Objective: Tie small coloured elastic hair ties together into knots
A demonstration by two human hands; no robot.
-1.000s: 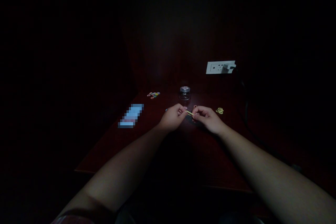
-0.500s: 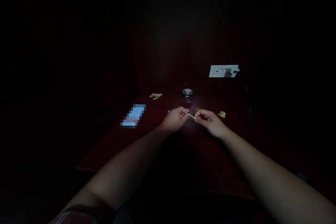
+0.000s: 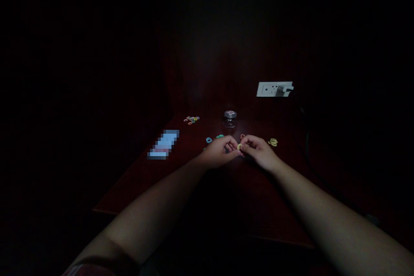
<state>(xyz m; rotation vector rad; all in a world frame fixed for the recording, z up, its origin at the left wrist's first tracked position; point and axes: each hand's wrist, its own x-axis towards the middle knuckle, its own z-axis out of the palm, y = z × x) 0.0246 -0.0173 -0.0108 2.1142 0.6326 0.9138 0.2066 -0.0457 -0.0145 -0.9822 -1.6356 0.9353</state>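
A small yellow hair tie (image 3: pixel 239 147) sits between my fingertips, slack and ring-shaped. My right hand (image 3: pixel 261 151) pinches it between thumb and forefinger. My left hand (image 3: pixel 220 151) has its fingers curled and thumb tip against the tie's near side. Just behind the hands lie blue hair ties (image 3: pixel 208 140), green hair ties (image 3: pixel 220 136) and orange-red hair ties (image 3: pixel 242 136), partly covered by the fingers. To the right of my right hand is a small pile of yellow hair ties (image 3: pixel 273 142).
A clear lidded jar (image 3: pixel 230 119) stands behind the hands. Mixed-colour hair ties (image 3: pixel 192 119) lie at the back left, and a pixelated bright phone-like slab (image 3: pixel 163 144) at the left. A wall socket (image 3: pixel 274 89) holds a plug, with a dark cable on the right. The surroundings are very dark.
The yellow hair tie was stretched taut between both hands and is now slack. My left hand has moved slightly right and nearer, uncovering the blue and green hair ties.
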